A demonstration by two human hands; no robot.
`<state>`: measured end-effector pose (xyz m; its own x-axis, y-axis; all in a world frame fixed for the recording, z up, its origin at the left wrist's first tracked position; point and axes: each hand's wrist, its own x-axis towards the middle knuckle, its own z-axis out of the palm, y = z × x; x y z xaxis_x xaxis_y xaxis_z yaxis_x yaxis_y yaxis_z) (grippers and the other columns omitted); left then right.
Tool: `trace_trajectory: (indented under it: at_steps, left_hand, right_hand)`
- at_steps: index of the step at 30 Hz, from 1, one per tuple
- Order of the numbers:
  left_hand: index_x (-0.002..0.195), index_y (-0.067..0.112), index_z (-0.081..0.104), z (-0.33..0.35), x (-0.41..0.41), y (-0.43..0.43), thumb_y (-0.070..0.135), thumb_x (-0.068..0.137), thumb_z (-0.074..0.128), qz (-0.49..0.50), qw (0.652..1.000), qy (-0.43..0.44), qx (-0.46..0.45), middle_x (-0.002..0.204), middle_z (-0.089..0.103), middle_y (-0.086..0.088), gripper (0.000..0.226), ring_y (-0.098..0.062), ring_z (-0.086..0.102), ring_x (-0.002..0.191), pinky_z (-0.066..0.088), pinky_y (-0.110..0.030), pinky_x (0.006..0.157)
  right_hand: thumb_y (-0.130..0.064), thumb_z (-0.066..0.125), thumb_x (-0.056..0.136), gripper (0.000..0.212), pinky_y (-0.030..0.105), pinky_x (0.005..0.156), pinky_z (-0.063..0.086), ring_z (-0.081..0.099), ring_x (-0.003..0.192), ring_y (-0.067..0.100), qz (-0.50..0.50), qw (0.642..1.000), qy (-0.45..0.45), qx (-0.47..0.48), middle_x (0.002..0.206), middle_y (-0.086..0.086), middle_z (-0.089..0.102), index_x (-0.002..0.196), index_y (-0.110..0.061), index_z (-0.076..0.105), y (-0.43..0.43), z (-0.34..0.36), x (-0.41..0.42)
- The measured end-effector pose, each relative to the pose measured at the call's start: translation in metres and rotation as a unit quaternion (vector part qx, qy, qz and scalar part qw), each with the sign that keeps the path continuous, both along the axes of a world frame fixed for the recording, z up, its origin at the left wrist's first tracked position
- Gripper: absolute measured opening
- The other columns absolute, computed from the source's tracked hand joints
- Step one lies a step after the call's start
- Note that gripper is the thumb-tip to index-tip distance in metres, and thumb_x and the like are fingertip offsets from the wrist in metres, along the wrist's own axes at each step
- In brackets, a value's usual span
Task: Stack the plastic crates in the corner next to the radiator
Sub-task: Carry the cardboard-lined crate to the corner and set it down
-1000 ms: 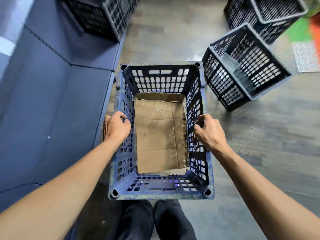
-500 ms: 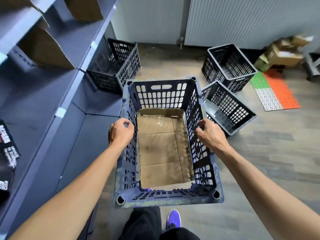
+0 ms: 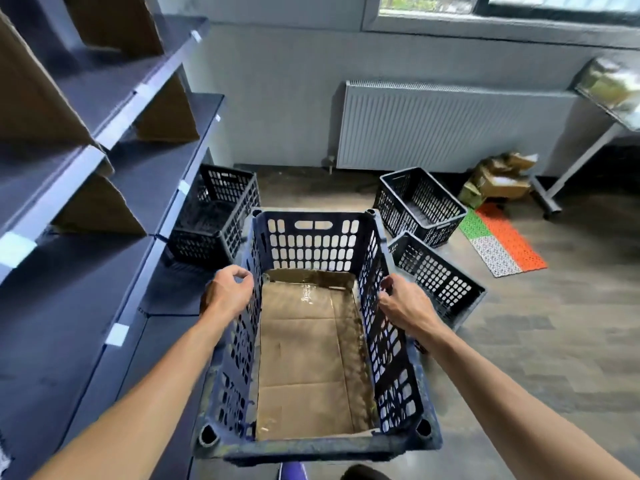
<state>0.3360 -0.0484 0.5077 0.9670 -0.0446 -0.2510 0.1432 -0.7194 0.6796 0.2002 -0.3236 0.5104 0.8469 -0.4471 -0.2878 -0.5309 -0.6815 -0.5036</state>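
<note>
Shelving (image 3: pixel 104 109) stands far left, a black crate (image 3: pixel 214 220) at its foot. The left hand (image 3: pixel 227 296) curls over the left wall of the blue crate (image 3: pixel 311 244) and the right hand (image 3: pixel 405 303) over its right wall, holding it above the floor. Rightward lie a nearer crate (image 3: pixel 440 282) and a farther crate (image 3: pixel 420 206), below the radiator (image 3: pixel 450 129).

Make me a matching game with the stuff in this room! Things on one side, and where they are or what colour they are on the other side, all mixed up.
Things:
1. blue crate
2. cardboard sheet
3. radiator
4. mat

Places or colours:
A. below the window
B. gripped by the left hand and the right hand
C. lying inside the blue crate
D. orange, green and white

Right pairs: 1-B, 2-C, 3-A, 4-D.
</note>
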Motion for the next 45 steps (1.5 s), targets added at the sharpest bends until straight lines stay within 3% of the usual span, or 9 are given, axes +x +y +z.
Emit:
trace_trajectory:
  at_steps: [3, 8, 13, 22, 27, 30, 35, 40, 45]
  left_hand:
    - [0.091, 0.020, 0.066, 0.009, 0.022, 0.002, 0.025, 0.092, 0.056, -0.011, 1.000, -0.009, -0.018, 0.072, 0.065, -0.002, 0.012, -0.023, 0.056, 0.058, 0.039, -0.029, 0.054]
    - [0.091, 0.017, 0.066, 0.019, 0.054, -0.001, 0.022, 0.092, 0.057, -0.002, 0.999, -0.028, -0.020, 0.084, 0.062, 0.001, 0.010, -0.022, 0.056, 0.075, 0.043, -0.030, 0.064]
    - [0.090, 0.018, 0.067, 0.023, 0.093, -0.017, 0.023, 0.091, 0.057, 0.012, 0.999, -0.040, -0.010, 0.084, 0.067, -0.003, 0.012, -0.023, 0.057, 0.068, 0.038, -0.027, 0.054]
    - [0.092, 0.019, 0.067, 0.026, 0.177, -0.081, 0.028, 0.092, 0.057, 0.035, 0.998, -0.044, 0.008, 0.084, 0.065, 0.000, 0.013, -0.019, 0.056, 0.072, 0.040, -0.028, 0.064]
    - [0.091, 0.020, 0.068, 0.023, 0.218, -0.111, 0.028, 0.091, 0.057, 0.041, 0.998, -0.044, 0.014, 0.088, 0.067, 0.001, 0.014, -0.020, 0.059, 0.077, 0.043, -0.028, 0.065]
    - [0.089, 0.022, 0.068, 0.022, 0.245, -0.126, 0.029, 0.090, 0.057, 0.036, 0.998, -0.045, 0.014, 0.088, 0.068, 0.002, 0.013, -0.022, 0.062, 0.080, 0.047, -0.030, 0.067]
    - [0.093, 0.018, 0.069, 0.027, 0.298, -0.148, 0.027, 0.092, 0.057, 0.041, 0.998, -0.048, 0.007, 0.088, 0.066, 0.001, 0.015, -0.018, 0.055, 0.074, 0.038, -0.027, 0.065]
    - [0.095, 0.016, 0.069, 0.018, 0.373, -0.159, 0.026, 0.093, 0.057, 0.010, 0.998, -0.055, 0.007, 0.092, 0.064, 0.004, 0.015, -0.018, 0.055, 0.078, 0.038, -0.026, 0.068]
    - [0.092, 0.019, 0.068, 0.009, 0.455, -0.169, 0.029, 0.092, 0.056, -0.007, 0.999, -0.039, 0.005, 0.086, 0.065, 0.002, 0.015, -0.018, 0.057, 0.070, 0.041, -0.029, 0.061]
  right_hand:
    - [-0.018, 0.046, 0.098, 0.018, 0.041, 0.072, 0.059, 0.066, 0.083, 0.026, 0.000, 1.000, -0.009, 0.003, 0.088, 0.003, 0.056, 0.111, -0.008, 0.053, 0.002, 0.007, 0.020]
    - [-0.022, 0.045, 0.093, 0.022, 0.045, 0.068, 0.059, 0.066, 0.072, 0.023, 0.003, 0.999, -0.033, -0.016, 0.087, 0.008, 0.065, 0.109, -0.010, 0.053, -0.003, 0.011, 0.060]
    - [-0.021, 0.045, 0.093, 0.024, 0.046, 0.071, 0.058, 0.063, 0.076, 0.024, 0.017, 0.998, -0.052, -0.016, 0.088, 0.006, 0.062, 0.112, -0.009, 0.052, -0.021, 0.015, 0.104]
    - [-0.018, 0.045, 0.094, 0.024, 0.046, 0.072, 0.056, 0.064, 0.079, 0.029, 0.044, 0.996, -0.081, 0.010, 0.083, 0.001, 0.058, 0.113, -0.007, 0.054, -0.091, 0.015, 0.204]
    - [-0.018, 0.046, 0.093, 0.027, 0.039, 0.070, 0.052, 0.059, 0.077, 0.024, 0.053, 0.995, -0.081, -0.005, 0.092, 0.010, 0.062, 0.115, -0.005, 0.055, -0.127, 0.013, 0.255]
    - [-0.019, 0.046, 0.091, 0.029, 0.040, 0.069, 0.054, 0.061, 0.075, 0.025, 0.045, 0.995, -0.083, -0.011, 0.091, 0.012, 0.065, 0.114, -0.006, 0.056, -0.142, 0.014, 0.286]
    - [-0.027, 0.044, 0.086, 0.032, 0.047, 0.068, 0.057, 0.063, 0.072, 0.025, 0.028, 0.996, -0.087, -0.011, 0.093, 0.014, 0.067, 0.111, -0.011, 0.057, -0.157, 0.014, 0.337]
    - [-0.025, 0.046, 0.084, 0.032, 0.045, 0.073, 0.058, 0.066, 0.076, 0.026, -0.015, 0.998, -0.063, -0.018, 0.095, 0.012, 0.069, 0.111, -0.015, 0.060, -0.164, 0.012, 0.400]
    - [-0.026, 0.046, 0.086, 0.031, 0.044, 0.075, 0.058, 0.066, 0.078, 0.022, -0.041, 0.998, -0.047, -0.012, 0.101, 0.014, 0.068, 0.112, -0.016, 0.058, -0.167, 0.009, 0.466]
